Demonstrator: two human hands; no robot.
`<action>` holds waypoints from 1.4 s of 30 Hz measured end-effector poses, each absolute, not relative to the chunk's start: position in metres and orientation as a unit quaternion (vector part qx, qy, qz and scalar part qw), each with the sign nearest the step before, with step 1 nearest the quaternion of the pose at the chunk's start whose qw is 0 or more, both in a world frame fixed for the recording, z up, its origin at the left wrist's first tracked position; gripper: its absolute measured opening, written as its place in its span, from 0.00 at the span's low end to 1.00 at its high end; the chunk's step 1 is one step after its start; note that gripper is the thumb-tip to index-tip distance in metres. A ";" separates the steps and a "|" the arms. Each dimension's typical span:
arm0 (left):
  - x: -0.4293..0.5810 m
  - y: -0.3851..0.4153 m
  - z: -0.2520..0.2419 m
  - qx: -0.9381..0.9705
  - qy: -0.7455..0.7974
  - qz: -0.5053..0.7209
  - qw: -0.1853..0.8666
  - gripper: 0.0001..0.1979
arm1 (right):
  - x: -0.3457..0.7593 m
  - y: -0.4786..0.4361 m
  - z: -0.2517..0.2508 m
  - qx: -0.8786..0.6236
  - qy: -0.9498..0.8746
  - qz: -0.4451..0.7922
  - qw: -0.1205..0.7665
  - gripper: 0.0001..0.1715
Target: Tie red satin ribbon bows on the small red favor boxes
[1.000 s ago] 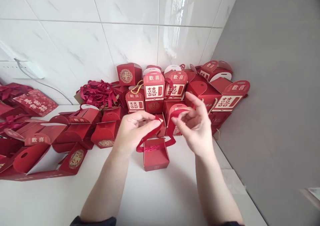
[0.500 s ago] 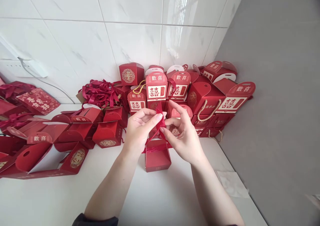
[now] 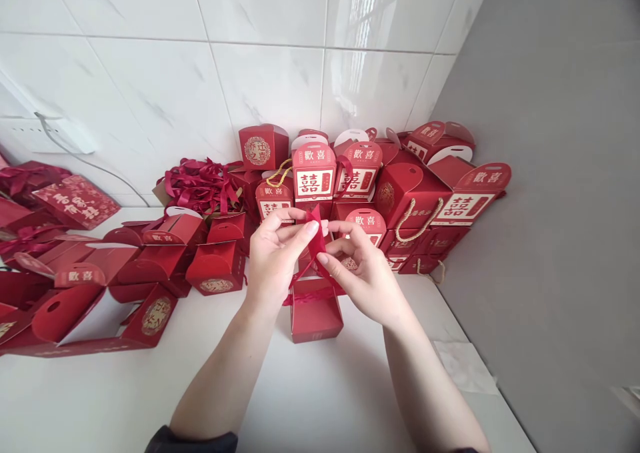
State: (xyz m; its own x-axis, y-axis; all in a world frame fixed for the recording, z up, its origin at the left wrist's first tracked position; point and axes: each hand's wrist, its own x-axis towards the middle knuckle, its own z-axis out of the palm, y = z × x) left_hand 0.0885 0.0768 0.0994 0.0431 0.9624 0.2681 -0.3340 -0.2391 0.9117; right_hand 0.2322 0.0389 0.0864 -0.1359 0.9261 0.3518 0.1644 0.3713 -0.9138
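Between my hands a dark red ribbon (image 3: 316,239) is pinched above a small red gift box (image 3: 316,316) that stands on the white table. My left hand (image 3: 277,253) grips the ribbon between thumb and forefinger. From the other side, the thumb and fingers of my right hand (image 3: 363,269) close on the same ribbon lower down. Ribbon tails slant down toward the top of the box. My hands and the ribbon cover part of the box's upper side and some boxes behind.
Stacked red gift boxes (image 3: 413,193) with rope handles line the tiled wall behind my hands. A heap of loose ribbons (image 3: 203,186) lies back left. More boxes (image 3: 160,259) fill the left side, near a cable (image 3: 95,158). A grey panel (image 3: 545,193) bounds the right.
My right forefinger has bent down from its raised position toward the ribbon, near my left fingertips. Both hands stay over the box, which has hardly moved.
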 end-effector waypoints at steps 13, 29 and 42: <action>0.094 0.075 0.099 0.496 0.313 0.623 0.517 0.09 | 0.234 0.041 0.087 -0.433 -0.688 0.346 0.469 0.05; 0.094 0.071 0.102 0.583 0.327 0.568 0.480 0.08 | 0.232 0.038 0.089 -0.432 -0.637 0.327 0.548 0.09; 0.073 0.089 0.100 0.606 0.257 0.475 0.584 0.24 | 0.237 0.026 0.096 -0.432 -0.635 0.257 0.587 0.11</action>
State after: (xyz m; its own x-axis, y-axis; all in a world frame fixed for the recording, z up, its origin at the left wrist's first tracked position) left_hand 0.0728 0.0892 0.0996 0.4165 0.8663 0.2758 -0.2435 -0.1860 0.9519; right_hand 0.2366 0.0261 0.0963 0.0617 0.8497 0.5237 0.2470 0.4953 -0.8328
